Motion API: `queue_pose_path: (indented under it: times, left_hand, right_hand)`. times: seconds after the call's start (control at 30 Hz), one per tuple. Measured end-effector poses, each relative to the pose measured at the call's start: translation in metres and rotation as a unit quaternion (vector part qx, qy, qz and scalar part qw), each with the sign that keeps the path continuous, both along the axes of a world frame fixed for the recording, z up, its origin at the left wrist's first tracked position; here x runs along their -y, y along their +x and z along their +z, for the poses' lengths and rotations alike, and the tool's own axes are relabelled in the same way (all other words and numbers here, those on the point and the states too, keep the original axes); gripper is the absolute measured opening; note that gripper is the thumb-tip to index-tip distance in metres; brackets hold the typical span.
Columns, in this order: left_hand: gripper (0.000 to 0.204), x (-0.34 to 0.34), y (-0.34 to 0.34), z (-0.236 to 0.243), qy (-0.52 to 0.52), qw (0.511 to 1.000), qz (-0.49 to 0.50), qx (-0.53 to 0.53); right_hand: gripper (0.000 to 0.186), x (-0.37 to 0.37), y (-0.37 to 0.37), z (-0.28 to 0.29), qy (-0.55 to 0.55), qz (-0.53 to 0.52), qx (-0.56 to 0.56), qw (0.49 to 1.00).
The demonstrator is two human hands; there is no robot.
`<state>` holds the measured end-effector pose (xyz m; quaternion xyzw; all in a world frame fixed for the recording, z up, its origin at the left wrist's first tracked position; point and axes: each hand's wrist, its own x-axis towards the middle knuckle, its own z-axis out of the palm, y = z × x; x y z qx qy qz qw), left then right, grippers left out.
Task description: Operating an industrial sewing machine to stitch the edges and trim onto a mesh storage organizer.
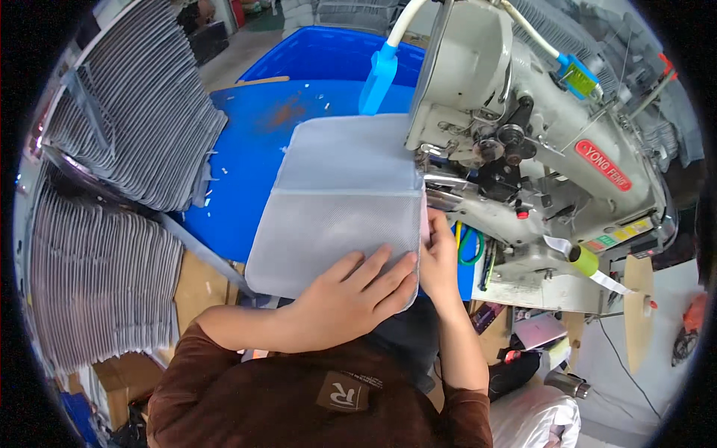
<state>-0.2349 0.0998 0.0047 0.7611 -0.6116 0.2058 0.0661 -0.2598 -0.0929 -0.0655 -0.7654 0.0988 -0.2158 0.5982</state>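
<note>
The person wears a dark brown long-sleeved top of plain knit fabric. Both sleeves are pushed up, so that the cuffs bunch in soft folds near the elbows and the forearms below them are bare. A small square patch, grey-brown with a pale letter mark, is sewn on the chest of the top; a short line of pale print runs just above and beside it. The left hand (351,295) and the right hand (439,257) are bare: no gloves, rings, watch or wristbands show. The fingernails are short and unpainted where they can be seen.
</note>
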Motion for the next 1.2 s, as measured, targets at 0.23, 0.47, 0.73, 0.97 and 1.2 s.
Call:
queue_pose_path:
  times: [0.23, 0.47, 0.73, 0.97, 1.2]
  left_hand:
    - [0.037, 0.004, 0.001, -0.020, -0.037, 0.999, 0.013, 0.030]
    - [0.041, -0.001, 0.006, 0.006, 0.027, 0.995, -0.053, 0.078]
    - [0.047, 0.010, 0.020, 0.019, 0.074, 0.990, -0.074, 0.094]
    - [0.045, 0.019, 0.041, 0.030, 0.076, 0.992, -0.081, 0.062]
    - [0.043, 0.026, 0.057, 0.031, 0.047, 0.997, -0.049, -0.025]
  right_hand:
    - [0.025, -0.019, -0.020, 0.028, -0.033, 0.010, -0.044, 0.998]
    - [0.027, -0.022, -0.022, 0.026, -0.107, 0.009, 0.033, 0.994]
    - [0.029, -0.015, -0.005, 0.010, -0.033, 0.009, 0.039, 0.999]
    - [0.028, -0.008, 0.012, 0.007, -0.016, -0.005, 0.054, 0.998]
    - [0.019, -0.019, 0.019, 0.025, 0.049, -0.001, 0.081, 0.996]
